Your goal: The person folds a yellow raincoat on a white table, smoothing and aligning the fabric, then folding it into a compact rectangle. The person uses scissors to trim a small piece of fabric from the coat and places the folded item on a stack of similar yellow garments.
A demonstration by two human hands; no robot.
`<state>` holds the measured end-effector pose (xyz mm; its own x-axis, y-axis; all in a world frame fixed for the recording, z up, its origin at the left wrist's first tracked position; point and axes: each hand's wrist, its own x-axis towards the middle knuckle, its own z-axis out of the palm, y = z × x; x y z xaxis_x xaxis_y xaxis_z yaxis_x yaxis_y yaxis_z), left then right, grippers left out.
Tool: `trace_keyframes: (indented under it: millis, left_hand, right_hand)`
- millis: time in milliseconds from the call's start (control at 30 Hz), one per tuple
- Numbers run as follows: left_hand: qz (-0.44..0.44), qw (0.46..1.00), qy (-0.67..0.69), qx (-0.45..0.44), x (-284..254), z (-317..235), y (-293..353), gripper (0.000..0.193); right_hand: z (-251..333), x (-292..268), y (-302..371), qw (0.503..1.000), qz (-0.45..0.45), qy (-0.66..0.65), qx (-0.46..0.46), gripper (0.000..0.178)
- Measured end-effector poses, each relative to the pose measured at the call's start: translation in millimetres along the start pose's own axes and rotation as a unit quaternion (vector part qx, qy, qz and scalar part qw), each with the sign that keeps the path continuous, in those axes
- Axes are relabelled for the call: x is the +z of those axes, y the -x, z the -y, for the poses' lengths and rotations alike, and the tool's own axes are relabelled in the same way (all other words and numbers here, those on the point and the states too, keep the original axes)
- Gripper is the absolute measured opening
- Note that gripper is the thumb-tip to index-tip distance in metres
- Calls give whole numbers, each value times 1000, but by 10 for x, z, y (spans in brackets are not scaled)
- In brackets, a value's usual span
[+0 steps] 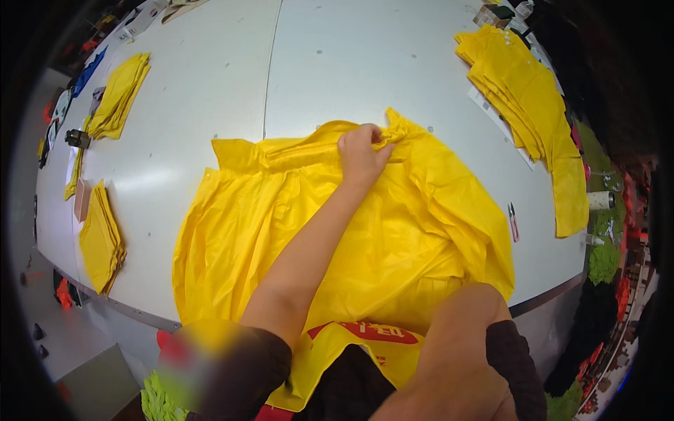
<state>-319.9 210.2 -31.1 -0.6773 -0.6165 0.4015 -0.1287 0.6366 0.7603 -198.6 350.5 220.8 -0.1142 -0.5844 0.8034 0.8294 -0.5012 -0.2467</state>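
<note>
Yellow garment (404, 224) in left hand (361, 156); upper-right cardboard box (484, 17), dark contents (502, 11) unclear.

On the yellow garment (379, 238), near its lower edge, there is a red patch (372, 332) with large pale characters, partly cut by a fold; small reddish print (381, 361), also near this edge, is too small for reading.

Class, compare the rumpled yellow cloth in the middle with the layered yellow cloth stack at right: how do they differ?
The rumpled yellow cloth is loose and creased; the layered yellow cloth stack lies flatter, with overlapping edges. The left hand grips the rumpled cloth, while no hand touches the stack. Both are yellow and lie on the pale table.
</note>
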Motion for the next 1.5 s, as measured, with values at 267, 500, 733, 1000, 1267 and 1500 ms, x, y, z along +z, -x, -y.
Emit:
trace_keyframes:
  millis: [267, 500, 733, 1000, 1267, 1500]
  left_hand:
    - [64, 992, -106, -4, 32, -52, -34, 12]
    - [65, 967, -179, 171, 86, 56, -74, 11]
    - [114, 957, -220, 155, 10, 5, -70, 11]
    - [-40, 994, -101, 22, -183, -167, -44, 7]
    - [-53, 912, -352, -203, -856, 312, -84, 7]
    - [-66, 929, -346, -113, -1875, 865, 139, 26]
  right_hand:
    - [1020, -1595, 497, 550, -179, 728, 368, 35]
    - [1436, -2904, 1250, 374, 19, 839, 394, 22]
    - [1353, -2853, 1225, 373, 38, 859, 350, 12]
    - [1283, -2711, 1250, 232, 140, 949, 160, 11]
    - [1462, -2688, 1257, 164, 91, 961, 204, 10]
    - [1405, -2697, 1342, 263, -64, 908, 320, 13]
